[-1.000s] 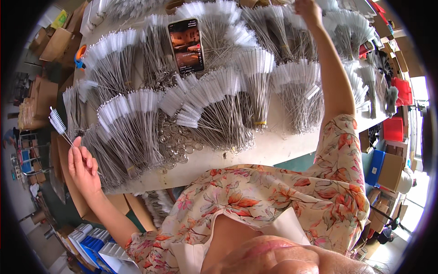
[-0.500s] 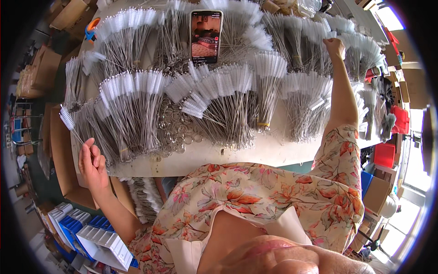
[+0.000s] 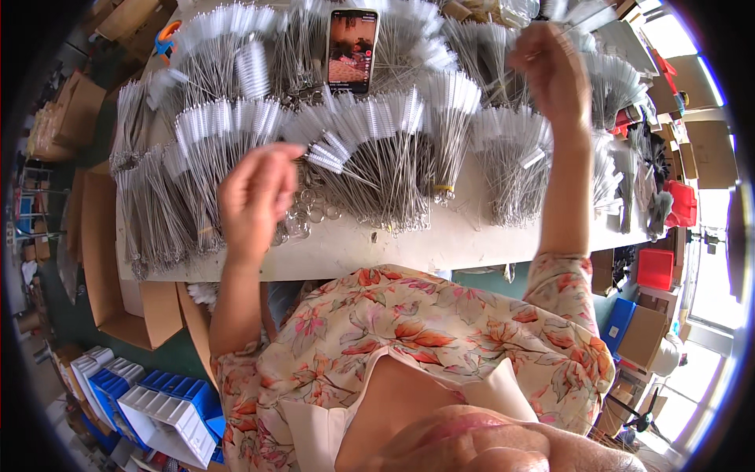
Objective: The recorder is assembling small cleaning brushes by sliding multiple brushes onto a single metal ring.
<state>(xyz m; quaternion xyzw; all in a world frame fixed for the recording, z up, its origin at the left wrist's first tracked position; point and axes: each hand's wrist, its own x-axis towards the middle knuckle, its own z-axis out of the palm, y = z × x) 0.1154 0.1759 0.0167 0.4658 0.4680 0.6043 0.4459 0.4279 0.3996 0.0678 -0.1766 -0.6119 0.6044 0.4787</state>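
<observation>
the left hand hangs over the table, fingers loosely curled with nothing clearly in them, just above a fan of brushes and a small heap of metal rings. the right hand is raised at the far right side, blurred, fingers pinched together; whether it grips a brush i cannot tell. the brushes are thin twisted-wire stems with white bristle tips, lying in fanned bundles over nearly the whole table, around a phone propped at the back. judging by looks, each one is very light, the wire springy but easy to kink, the bristles soft and apt to flatten. the stem near the bare end seems the best place to pinch, and a bundle is better gripped where the wires gather. loose stems likely snag on one another when lifted.
</observation>
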